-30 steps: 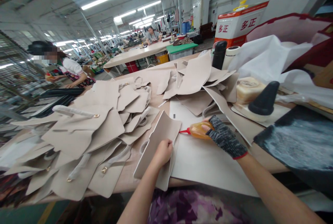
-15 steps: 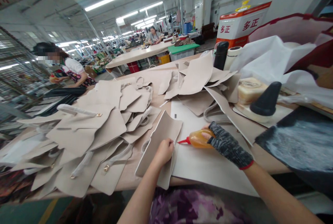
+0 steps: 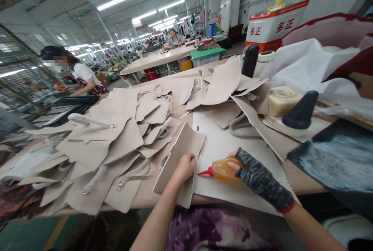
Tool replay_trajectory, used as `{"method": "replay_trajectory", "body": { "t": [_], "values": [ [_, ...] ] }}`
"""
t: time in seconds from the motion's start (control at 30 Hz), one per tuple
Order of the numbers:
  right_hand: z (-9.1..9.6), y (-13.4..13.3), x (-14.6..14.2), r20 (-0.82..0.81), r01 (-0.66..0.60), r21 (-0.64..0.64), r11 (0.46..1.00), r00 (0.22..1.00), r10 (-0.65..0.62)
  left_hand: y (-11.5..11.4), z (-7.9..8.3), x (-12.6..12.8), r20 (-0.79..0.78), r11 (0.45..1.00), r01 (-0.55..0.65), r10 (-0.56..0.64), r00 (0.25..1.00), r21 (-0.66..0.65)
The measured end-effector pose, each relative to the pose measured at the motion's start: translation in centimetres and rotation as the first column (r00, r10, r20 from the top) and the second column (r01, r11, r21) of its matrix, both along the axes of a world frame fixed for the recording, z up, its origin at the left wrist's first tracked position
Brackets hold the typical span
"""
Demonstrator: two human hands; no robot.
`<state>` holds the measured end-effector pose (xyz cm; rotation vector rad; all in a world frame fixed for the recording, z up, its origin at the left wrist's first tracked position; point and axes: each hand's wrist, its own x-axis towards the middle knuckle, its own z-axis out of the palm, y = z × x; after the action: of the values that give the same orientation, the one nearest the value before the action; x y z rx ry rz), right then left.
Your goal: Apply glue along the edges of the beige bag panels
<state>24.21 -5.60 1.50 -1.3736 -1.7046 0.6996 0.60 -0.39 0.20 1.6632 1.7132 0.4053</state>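
Bottle (image 3: 222, 169) rear beneath right hand (image 3: 258, 179)

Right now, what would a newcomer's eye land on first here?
The heap of beige cut panels sprawled across the left dominates. At the near edge, the left hand grips one raised beige panel, while the gloved right hand holds an amber squeeze bottle, its red nozzle pointing at that panel's edge. A black cone stands on the right.
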Motion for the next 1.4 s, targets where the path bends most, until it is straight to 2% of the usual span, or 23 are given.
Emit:
{"method": "replay_trajectory", "body": {
  "t": [0.4, 0.77, 0.87, 0.93, 1.0, 1.07, 1.13, 1.2, 1.23, 1.3, 1.4],
  "values": [
    [0.4, -2.8, -1.1, -0.108, -0.05, -0.098, 0.994, 0.993, 0.039, -0.2, 0.1, 0.2, 0.012, 0.999, -0.037, 0.037, 0.999, -0.015],
    [1.4, -3.6, -1.3, -0.153, -0.068, -0.187, 0.98, 0.987, 0.04, -0.5, -0.2, 0.3, 0.039, 0.998, -0.035, 0.037, 0.999, -0.046],
    [1.0, -3.1, -0.4, -0.221, -0.081, -0.237, 0.968, 0.975, 0.028, -0.5, -0.2, 0.2, 0.039, 0.999, -0.03, 0.031, 0.999, -0.036],
    [0.1, -2.7, 0.8, -0.335, -0.06, -0.29, 0.955, 0.941, -0.043, -0.6, -0.3, 0.1, 0.03, 1.0, -0.012, 0.013, 0.999, -0.006],
    [-1.1, -2.5, 2.2, -0.486, -0.003, -0.326, 0.945, 0.858, -0.165, -0.9, -0.2, 0.0, 0.008, 0.999, 0.019, -0.019, 1.0, 0.046],
    [-2.2, -2.4, 3.4, -0.611, 0.032, -0.32, 0.947, 0.757, -0.232, -1.4, -0.1, 0.0, -0.021, 0.991, 0.075, -0.073, 0.997, 0.113],
    [-2.8, -2.6, 4.0, -0.688, -0.013, -0.315, 0.949, 0.692, -0.219, -2.0, 0.2, 0.0, -0.074, 0.977, 0.15, -0.14, 0.987, 0.154],
    [-2.9, -2.8, 3.9, -0.775, -0.121, -0.36, 0.925, 0.591, -0.224, -2.7, 0.4, 0.1, -0.165, 0.961, 0.223, -0.197, 0.966, 0.161],
    [-2.8, -3.0, 3.7, -0.821, -0.177, -0.396, 0.901, 0.508, -0.261, -3.0, 0.5, 0.2, -0.219, 0.955, 0.254, -0.217, 0.951, 0.156],
    [-2.3, -3.4, 3.0, -0.887, -0.291, -0.441, 0.849, 0.283, -0.364, -3.7, 0.6, 0.2, -0.317, 0.94, 0.307, -0.248, 0.916, 0.152],
    [-1.6, -4.0, 2.1, -0.879, -0.414, -0.429, 0.803, -0.013, -0.477, -4.8, 0.6, 0.0, -0.42, 0.907, 0.398, -0.309, 0.853, 0.14]
  ]
}}
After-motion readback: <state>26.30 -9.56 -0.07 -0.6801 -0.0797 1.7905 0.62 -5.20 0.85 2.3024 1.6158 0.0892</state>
